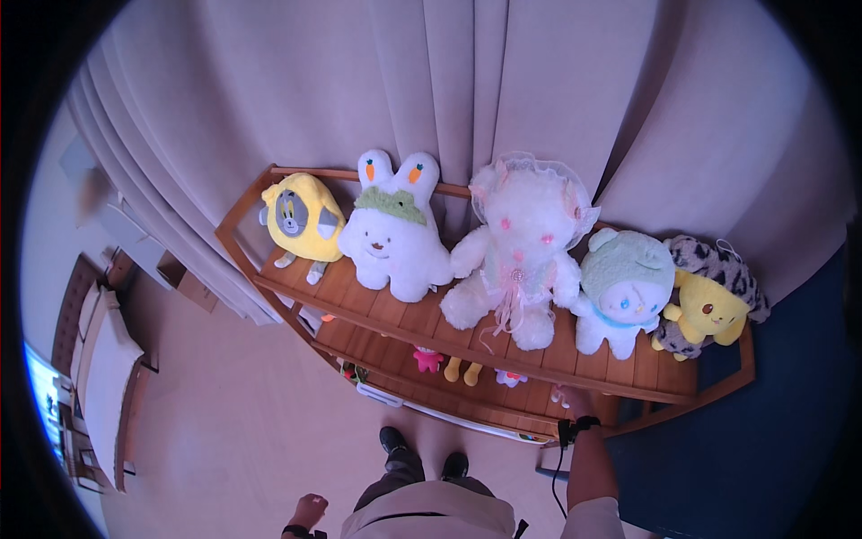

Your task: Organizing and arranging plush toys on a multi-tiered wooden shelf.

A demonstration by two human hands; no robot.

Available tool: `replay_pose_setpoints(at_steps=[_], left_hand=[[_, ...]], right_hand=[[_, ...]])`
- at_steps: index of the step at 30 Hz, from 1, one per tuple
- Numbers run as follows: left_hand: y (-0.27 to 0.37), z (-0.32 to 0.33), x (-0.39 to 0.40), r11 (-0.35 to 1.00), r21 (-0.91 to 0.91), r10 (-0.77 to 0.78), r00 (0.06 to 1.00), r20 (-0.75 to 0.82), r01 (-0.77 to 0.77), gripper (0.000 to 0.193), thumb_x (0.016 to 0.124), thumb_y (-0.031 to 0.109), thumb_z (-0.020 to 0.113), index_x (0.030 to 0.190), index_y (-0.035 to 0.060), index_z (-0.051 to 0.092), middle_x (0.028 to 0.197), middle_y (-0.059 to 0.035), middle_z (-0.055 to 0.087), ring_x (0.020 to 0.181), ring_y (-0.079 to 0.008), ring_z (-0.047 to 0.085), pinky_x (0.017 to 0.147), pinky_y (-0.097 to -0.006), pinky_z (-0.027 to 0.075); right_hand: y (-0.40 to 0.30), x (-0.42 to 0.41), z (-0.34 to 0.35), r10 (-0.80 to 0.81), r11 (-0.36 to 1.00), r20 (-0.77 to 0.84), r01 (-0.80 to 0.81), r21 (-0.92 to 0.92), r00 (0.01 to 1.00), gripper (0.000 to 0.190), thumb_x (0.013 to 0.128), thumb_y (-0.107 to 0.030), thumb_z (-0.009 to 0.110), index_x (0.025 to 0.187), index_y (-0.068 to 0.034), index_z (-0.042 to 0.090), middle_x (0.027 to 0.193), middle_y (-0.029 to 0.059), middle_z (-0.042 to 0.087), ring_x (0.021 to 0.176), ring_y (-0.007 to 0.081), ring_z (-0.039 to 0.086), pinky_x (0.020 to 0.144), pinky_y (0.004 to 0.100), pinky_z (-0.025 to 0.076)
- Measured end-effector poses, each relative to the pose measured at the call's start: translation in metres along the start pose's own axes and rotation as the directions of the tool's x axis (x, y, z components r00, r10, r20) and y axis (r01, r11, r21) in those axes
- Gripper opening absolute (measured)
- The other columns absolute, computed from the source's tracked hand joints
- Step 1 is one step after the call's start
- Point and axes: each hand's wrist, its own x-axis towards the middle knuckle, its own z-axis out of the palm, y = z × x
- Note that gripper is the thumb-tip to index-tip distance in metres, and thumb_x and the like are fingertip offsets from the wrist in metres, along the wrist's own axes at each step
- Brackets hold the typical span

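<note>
Several plush toys sit in a row on the top of a wooden slatted shelf point(438, 330): a yellow-hooded grey cat point(303, 215), a white bunny point(390, 242) with a green headband, a large white plush point(522, 256) in a lace bonnet, a white plush point(626, 296) in a green hood, and a yellow plush point(714, 303) with spotted fur. My right hand point(572, 399) reaches in at the lower tier, beside a small white item point(559, 399); its fingers are partly hidden by the top tier. My left hand point(311, 510) hangs low at my side, fingers curled, nothing visible in it.
On the lower tier are a small pink plush point(427, 359), yellow plush legs point(463, 372) and a small white-purple toy point(510, 377). Curtains point(552, 87) hang behind the shelf. A dark blue surface point(754, 458) lies right, a bed point(108, 384) far left. A cable point(555, 471) hangs from my right wrist.
</note>
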Motion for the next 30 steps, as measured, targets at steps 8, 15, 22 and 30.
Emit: replay_pose_setpoints(at_steps=[8, 15, 22, 30], left_hand=[[0.027, 0.002, 0.005, 0.985, -0.116, -0.127, 0.991, 0.031, 0.130, 0.038, 0.088, 0.026, 0.070, 0.109, -0.0047, 0.073, 0.090, -0.0171, 0.079, 0.077, -0.0242, 0.077, 0.074, -0.0377, 0.062], [0.021, 0.003, 0.004, 0.983, -0.108, -0.152, 0.988, 0.002, 0.151, 0.038, 0.088, 0.027, 0.071, 0.109, -0.0033, 0.074, 0.089, -0.0161, 0.078, 0.077, -0.0244, 0.077, 0.074, -0.0379, 0.061], [0.028, 0.007, 0.015, 0.990, -0.091, -0.105, 0.993, 0.056, 0.109, 0.036, 0.092, 0.027, 0.070, 0.113, -0.0022, 0.073, 0.092, -0.0113, 0.078, 0.080, -0.0209, 0.075, 0.072, -0.0357, 0.061], [-0.024, 0.037, 0.045, 0.974, 0.161, 0.144, 0.984, 0.103, -0.160, 0.035, 0.091, 0.026, 0.070, 0.110, -0.0031, 0.073, 0.092, -0.0127, 0.078, 0.082, -0.0218, 0.076, 0.079, -0.0366, 0.061]], right_hand=[[0.008, -0.005, -0.013, 0.019, 1.000, -0.106, -0.020, -0.008, 0.994, 0.025, 0.093, -0.034, 0.075, 0.092, -0.010, 0.075, 0.080, 0.0012, 0.071, 0.066, 0.0111, 0.062, 0.055, 0.0295, 0.042], [-0.021, -0.029, 0.004, -0.073, 0.991, -0.176, 0.091, 0.095, 0.982, 0.019, 0.091, -0.027, 0.080, 0.094, -0.010, 0.073, 0.078, 0.0001, 0.071, 0.064, 0.0101, 0.061, 0.053, 0.0273, 0.040], [0.010, -0.050, 0.004, -0.254, 0.966, -0.407, 0.253, -0.057, 0.877, 0.052, 0.083, -0.039, 0.085, 0.119, -0.005, 0.069, 0.107, 0.0114, 0.075, 0.102, 0.0258, 0.073, 0.085, 0.0415, 0.056], [-0.016, -0.088, 0.035, -0.595, 0.675, -0.500, 0.055, -0.735, 0.629, 0.063, 0.082, -0.021, 0.078, 0.137, 0.000, 0.056, 0.128, 0.0188, 0.067, 0.124, 0.0395, 0.059, 0.107, 0.0549, 0.043]])
